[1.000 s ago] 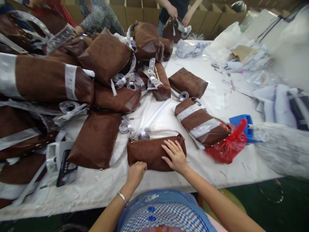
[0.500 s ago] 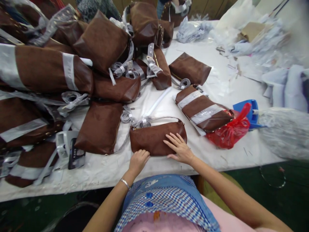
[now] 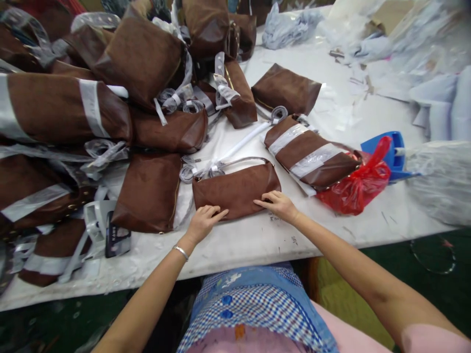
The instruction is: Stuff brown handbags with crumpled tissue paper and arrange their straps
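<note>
A small brown handbag [image 3: 235,191] lies flat in front of me, its zipped side facing away and its thin strap behind it. My left hand [image 3: 203,223] grips the near edge toward its left end, fingers bent over the edge. At the near right corner my right hand [image 3: 278,205] pinches the same edge between thumb and fingers. Just left of it lies another brown bag [image 3: 149,193], with a coiled, wrapped strap [image 3: 189,171] by its upper right corner. To the right rests a brown bag with clear plastic bands [image 3: 311,152].
Many brown bags [image 3: 136,54] are heaped at the left and back. A white tape dispenser [image 3: 96,228] stands near the left front edge. On the right are a tied red plastic bag [image 3: 355,186], a blue plastic tool [image 3: 393,156] and clear plastic [image 3: 441,181].
The handbag has slid away from the table's front edge. My right hand has gone from lying spread on it to pinching its near edge; my left hand has moved forward with it.
</note>
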Demonstrator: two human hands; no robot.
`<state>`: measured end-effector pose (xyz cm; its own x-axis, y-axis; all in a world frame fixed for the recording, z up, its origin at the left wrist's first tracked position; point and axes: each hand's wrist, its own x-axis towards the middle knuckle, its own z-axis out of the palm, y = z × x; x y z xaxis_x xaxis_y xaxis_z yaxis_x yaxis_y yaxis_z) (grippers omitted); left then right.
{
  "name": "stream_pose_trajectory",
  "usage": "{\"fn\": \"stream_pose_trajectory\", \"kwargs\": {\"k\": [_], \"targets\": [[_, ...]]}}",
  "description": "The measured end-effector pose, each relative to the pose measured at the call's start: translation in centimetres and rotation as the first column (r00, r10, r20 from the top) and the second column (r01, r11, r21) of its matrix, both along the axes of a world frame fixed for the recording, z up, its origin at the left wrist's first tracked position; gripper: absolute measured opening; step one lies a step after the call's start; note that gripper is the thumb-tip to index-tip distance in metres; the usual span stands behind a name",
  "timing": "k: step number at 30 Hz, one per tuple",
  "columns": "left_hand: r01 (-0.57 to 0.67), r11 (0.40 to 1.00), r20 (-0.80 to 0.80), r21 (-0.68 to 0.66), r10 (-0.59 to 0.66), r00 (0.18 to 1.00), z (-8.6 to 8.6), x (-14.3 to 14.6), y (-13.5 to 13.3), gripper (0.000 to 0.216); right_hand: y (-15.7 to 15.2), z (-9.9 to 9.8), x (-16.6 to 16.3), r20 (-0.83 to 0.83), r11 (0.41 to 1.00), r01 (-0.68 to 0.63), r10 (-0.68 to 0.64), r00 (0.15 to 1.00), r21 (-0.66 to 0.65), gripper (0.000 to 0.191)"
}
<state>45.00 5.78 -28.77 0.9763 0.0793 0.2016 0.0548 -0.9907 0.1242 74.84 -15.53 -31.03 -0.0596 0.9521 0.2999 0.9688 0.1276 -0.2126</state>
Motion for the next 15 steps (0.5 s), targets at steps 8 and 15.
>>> {"fn": "stream_pose_trajectory", "kwargs": {"k": [8,15], "targets": [[-0.096,0.995,0.108,0.042,0.091,0.99,-2.7,0.1,-0.4,0.048,-0.4,-2.1,-0.5,-0.107,0.994,0.057,-0.047,0.993,0.092,0.046],[-0.127,0.986,-0.021,0.112,0.13,0.991,1.1,2.4,-1.8,0.054,0.2,0.7,0.2,0.01,0.996,0.032,-0.033,0.999,0.083,0.057]]}}
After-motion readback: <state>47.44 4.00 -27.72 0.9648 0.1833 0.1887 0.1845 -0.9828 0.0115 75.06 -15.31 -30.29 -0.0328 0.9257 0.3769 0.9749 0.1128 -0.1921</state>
